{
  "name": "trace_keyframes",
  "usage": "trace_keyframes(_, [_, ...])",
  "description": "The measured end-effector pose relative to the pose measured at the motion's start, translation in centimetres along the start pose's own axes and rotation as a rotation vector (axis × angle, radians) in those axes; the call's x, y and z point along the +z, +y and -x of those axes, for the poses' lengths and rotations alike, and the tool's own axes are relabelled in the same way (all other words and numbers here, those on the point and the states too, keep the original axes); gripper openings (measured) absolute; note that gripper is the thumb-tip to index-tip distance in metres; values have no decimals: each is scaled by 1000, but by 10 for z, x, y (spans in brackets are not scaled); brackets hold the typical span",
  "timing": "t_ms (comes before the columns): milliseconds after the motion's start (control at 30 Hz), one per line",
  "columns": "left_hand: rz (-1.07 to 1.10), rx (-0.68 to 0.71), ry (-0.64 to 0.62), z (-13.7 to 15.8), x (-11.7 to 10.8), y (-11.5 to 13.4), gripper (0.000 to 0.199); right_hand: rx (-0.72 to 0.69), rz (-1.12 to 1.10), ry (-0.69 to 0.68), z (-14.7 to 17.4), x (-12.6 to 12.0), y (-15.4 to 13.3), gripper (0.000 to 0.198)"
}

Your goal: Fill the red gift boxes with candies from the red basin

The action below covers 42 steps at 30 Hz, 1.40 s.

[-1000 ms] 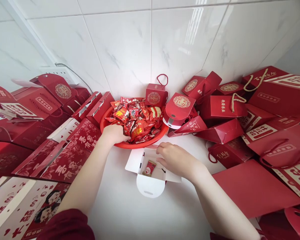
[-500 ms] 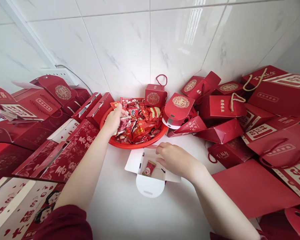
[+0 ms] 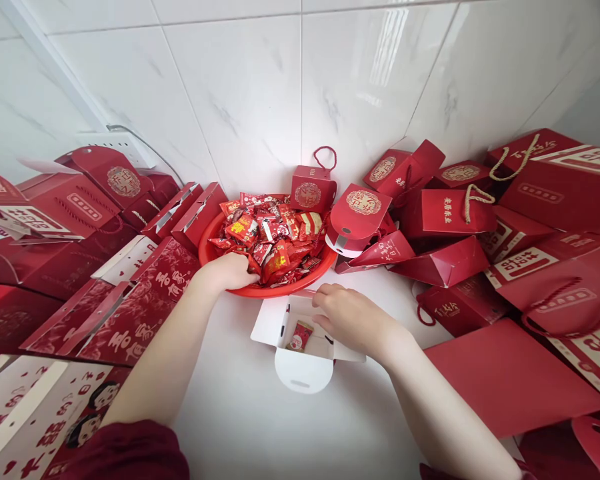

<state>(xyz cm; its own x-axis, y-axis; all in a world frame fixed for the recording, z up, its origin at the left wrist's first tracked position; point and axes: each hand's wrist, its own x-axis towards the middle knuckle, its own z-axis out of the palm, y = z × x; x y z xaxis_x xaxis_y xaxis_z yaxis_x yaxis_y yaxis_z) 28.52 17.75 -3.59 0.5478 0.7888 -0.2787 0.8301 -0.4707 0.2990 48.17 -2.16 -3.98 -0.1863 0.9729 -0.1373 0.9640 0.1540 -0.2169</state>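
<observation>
My left hand [image 3: 230,272] is at the near left part of an orange-red basin [image 3: 240,291] heaped with wrapped candies [image 3: 280,257]. Its fingers curl among them, closed on a red wrapped candy mostly hidden by the hand. On the white tabletop in front of the basin lies an opened gift box [image 3: 304,372], white inside, its flaps folded outward. One red and gold wrapped candy [image 3: 300,335] rests in the box. My right hand [image 3: 353,317] reaches over the box's right side, its bent fingers gripping the far edge; the thumb is partly inside.
Red gift boxes [image 3: 457,213] with rope handles crowd the right side. More red and white boxes [image 3: 135,313] stand in rows on the left. A small red box [image 3: 310,190] sits at the basin's back edge. Behind are a tiled wall [image 3: 240,87] and a power strip [image 3: 123,147].
My left hand has moved down and slightly toward me within the basin; the dark red wrapped item seen in its fingers earlier no longer shows there. My right hand stays at the box.
</observation>
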Motion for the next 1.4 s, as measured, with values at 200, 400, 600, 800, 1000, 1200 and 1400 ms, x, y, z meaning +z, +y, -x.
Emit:
trace_keyframes(200, [22, -18, -27, -14, 16, 5, 38, 11, 16, -10, 1, -1, -1, 23])
trace_keyframes(400, [155, -29, -26, -10, 8, -8, 33, 7, 26, -9, 1, -1, -2, 23])
trace_keyframes(600, [441, 28, 23, -3, 5, -10, 37, 3, 17, 0, 1, 0, -1, 23])
trace_keyframes(800, [628, 221, 185, 3, -4, 7, 49, -1, 12, -15, -1, 0, -1, 23])
trace_keyframes(1000, [465, 432, 370, -1, -7, 16, 37, 12, -2, -11, 0, -1, -1, 22])
trace_keyframes(1200, [567, 501, 633, 13, 4, 33, 34, -11, -124, 10, 5, -8, 9, 22])
trace_keyframes(1400, [367, 561, 609, 57, 0, 64, 29, 60, -148, 60, 12, -18, 24, 22])
